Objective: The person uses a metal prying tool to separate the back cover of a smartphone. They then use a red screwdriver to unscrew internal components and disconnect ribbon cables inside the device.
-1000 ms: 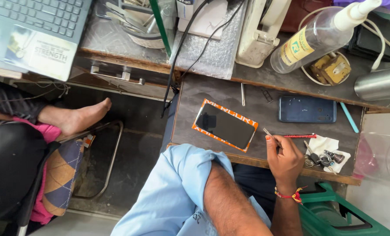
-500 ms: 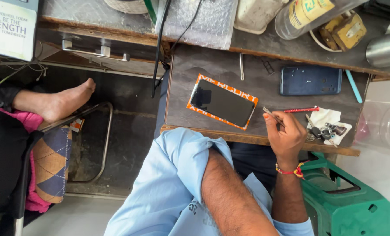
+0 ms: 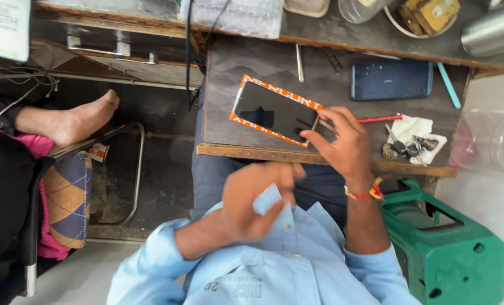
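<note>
Smartphone [image 3: 274, 110] lies flat, screen up, on the small wooden worktop [image 3: 246, 68], tilted diagonally near the front edge. Glossy black glass, rectangular, with an orange and white patterned border around it. Worktop surface is dark, worn and scuffed, with a raw wood lip along the front.

Right hand [image 3: 342, 144] is over the phone's right end, fingers spread and curled, fingertips touching the lower right corner of the screen. It holds a thin red-handled tool [image 3: 379, 118] with the shaft sticking out to the right. Can't tell how tightly it's pinched. Red and yellow thread band on the wrist.

Left hand [image 3: 257, 200] is off the worktop, held up near the chest against the light blue shirt [image 3: 297, 260], motion-blurred, fingers loosely bent, nothing visible in it. Hands are well apart.

Around it:
- dark blue phone back cover [image 3: 392, 79], matte, rounded corners, lying flat behind the right hand
- white cloth [image 3: 416, 133] with a pile of small metal keys and parts [image 3: 404, 148] on it, just right of the hand
- pale blue plastic stick [image 3: 448, 85] near the right edge
- thin metal tweezers [image 3: 299, 62] lying behind the smartphone
- green plastic stool [image 3: 450, 248] below right, moulded, with holes
- another person's bare foot [image 3: 76, 121] at left, resting by a bent metal tube frame [image 3: 136, 169]
</note>
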